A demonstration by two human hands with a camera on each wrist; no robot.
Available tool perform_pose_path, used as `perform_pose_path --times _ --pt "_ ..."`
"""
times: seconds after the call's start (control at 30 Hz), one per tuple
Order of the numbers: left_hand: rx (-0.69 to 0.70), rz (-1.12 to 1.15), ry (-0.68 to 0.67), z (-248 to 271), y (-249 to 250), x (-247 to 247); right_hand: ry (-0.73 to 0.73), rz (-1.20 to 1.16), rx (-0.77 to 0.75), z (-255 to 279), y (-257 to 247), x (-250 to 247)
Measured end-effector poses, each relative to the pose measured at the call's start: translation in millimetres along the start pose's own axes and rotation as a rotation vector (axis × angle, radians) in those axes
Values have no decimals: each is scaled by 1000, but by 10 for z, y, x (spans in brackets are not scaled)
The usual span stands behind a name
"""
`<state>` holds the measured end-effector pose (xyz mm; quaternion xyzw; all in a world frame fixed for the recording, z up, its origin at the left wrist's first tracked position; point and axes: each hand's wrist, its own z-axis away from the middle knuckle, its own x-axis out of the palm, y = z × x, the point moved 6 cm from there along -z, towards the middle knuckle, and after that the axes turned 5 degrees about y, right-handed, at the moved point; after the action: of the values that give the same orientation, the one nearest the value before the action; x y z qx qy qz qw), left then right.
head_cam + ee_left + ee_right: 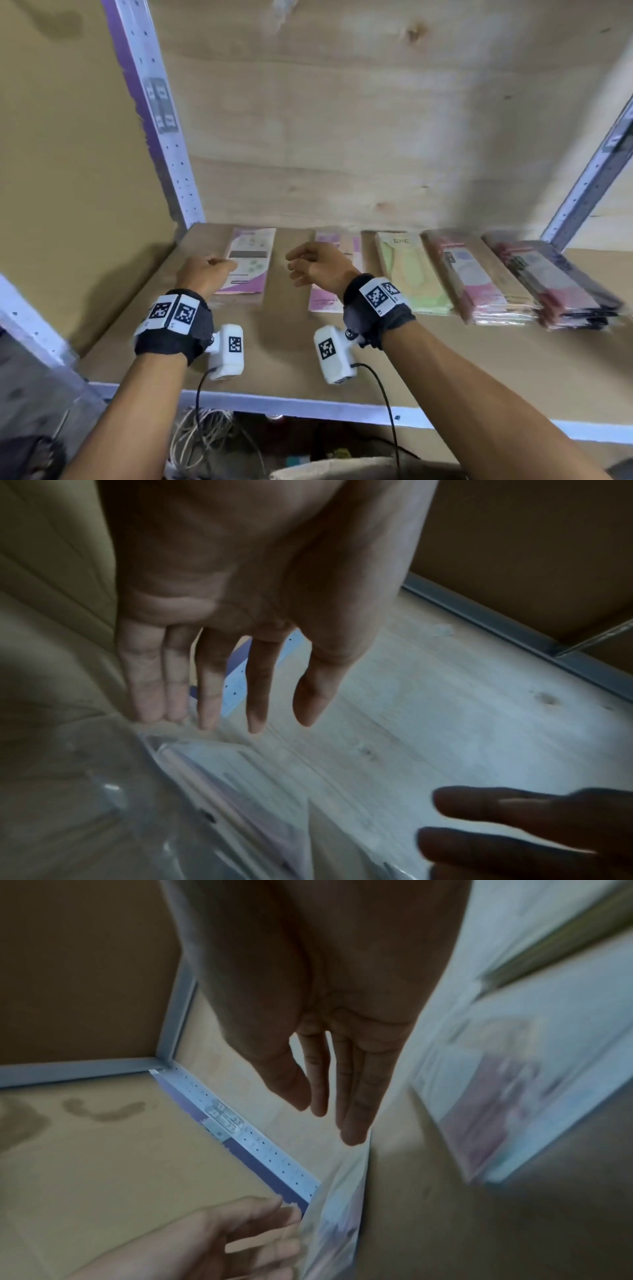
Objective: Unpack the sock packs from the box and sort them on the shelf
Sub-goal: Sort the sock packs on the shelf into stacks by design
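Note:
Sock packs lie in a row on the brown shelf board (294,346). From the left: a pink pack stack (251,260), a second pink stack (330,301), a pale green pack (411,274), a red-pink stack (479,284) and a dark stack (561,287). My left hand (219,265) hovers at the left edge of the first pink stack and holds nothing; in the left wrist view the left hand (253,712) has straight fingers above a clear-wrapped pack (219,791). My right hand (298,267) hangs relaxed and empty over the second pink stack, with the right hand (329,1110) showing straight fingers.
A perforated metal upright (161,137) stands at the shelf's back left and another upright (589,185) at the right. A plywood panel (376,120) closes the back. Coiled cables (205,438) lie below the shelf's front rail (308,407).

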<state>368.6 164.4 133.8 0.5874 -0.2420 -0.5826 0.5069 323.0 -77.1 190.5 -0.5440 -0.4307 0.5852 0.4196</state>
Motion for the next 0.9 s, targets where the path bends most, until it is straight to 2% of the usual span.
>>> perform_pose_path --times 0.17,0.33,0.4,0.47,0.53,0.6,0.67,0.8,0.9 --pt "-71 8 -5 -70 -50 -28 -13 -64 176 -307 203 466" --pt "-106 146 -85 187 8 -18 67 9 165 -330 274 460" --pt "-72 215 -110 367 121 -77 57 -56 146 -273 242 386" --pt "45 234 -145 517 258 -157 19 -187 136 -165 169 297" --pt "257 221 -238 726 461 -200 29 -286 110 -39 64 116" --pt "476 203 -268 962 691 -233 32 -363 55 110 -77 -108" --pt "632 195 -202 1159 905 -255 -15 -460 9 279 -223 -294" --pt "835 234 -62 1515 1295 -152 -61 -595 -64 613 -386 -691" --pt "1014 192 54 1775 1510 8 -23 -459 -168 843 -413 -958"
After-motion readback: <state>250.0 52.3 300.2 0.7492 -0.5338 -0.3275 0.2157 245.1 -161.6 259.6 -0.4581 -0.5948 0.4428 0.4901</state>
